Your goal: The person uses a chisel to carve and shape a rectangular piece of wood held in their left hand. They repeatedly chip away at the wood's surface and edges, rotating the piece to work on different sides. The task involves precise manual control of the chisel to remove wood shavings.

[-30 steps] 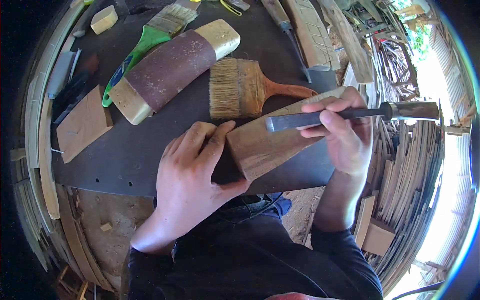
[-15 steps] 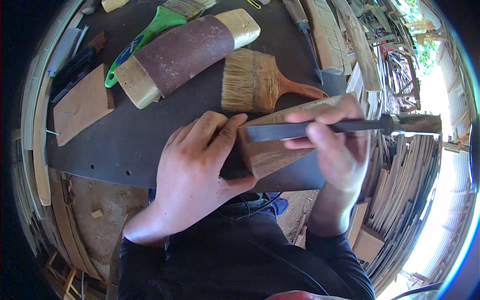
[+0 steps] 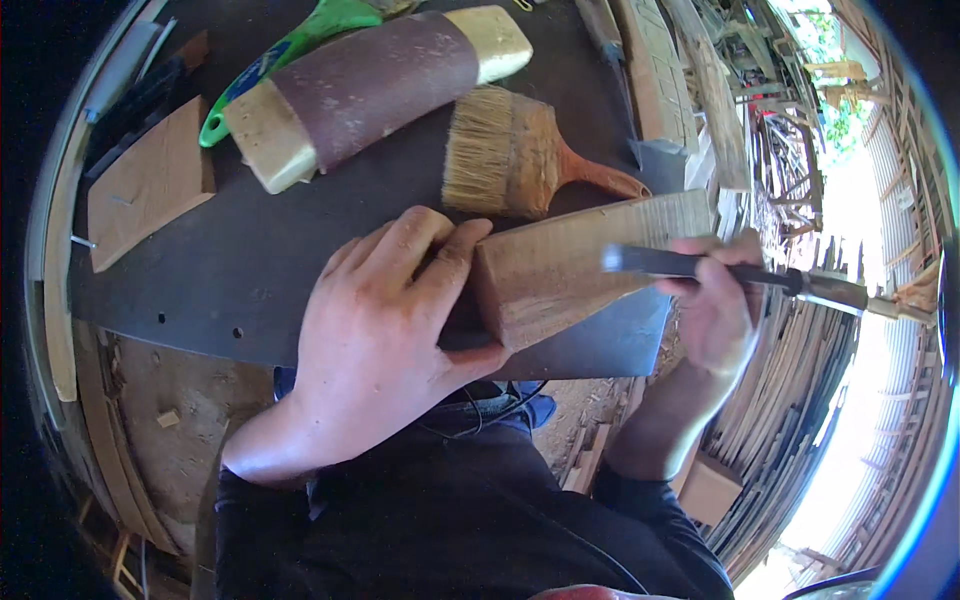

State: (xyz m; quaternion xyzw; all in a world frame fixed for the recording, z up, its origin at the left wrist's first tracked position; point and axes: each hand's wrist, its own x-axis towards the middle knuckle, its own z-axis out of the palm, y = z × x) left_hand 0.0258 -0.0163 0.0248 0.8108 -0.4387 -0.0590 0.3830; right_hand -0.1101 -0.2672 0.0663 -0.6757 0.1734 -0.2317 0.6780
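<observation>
A tapered wooden block (image 3: 575,260) lies on the dark table near its front edge. My left hand (image 3: 375,310) grips the block's left end, thumb on the near side and fingers at the far corner. Over the block's right part, my right hand (image 3: 715,300) is closed on a chisel (image 3: 680,264). Its flat blade points left, slightly blurred, and its handle reaches out to the right. Just beyond the block lies a wide paintbrush (image 3: 510,155) with pale bristles and a brown wooden handle.
Beyond my left hand, a sandpaper-wrapped block (image 3: 380,90) lies beside a green-handled brush (image 3: 290,55). A wooden board with nails (image 3: 150,185) sits at the left. Another pointed tool (image 3: 615,60) and timber pieces (image 3: 655,80) lie at the far right; stacked wood strips (image 3: 780,400) stand beyond the table.
My right hand has drawn the chisel to the right, so its blade no longer covers the block's left end. My left hand keeps its grip on the block. The view has shifted slightly.
</observation>
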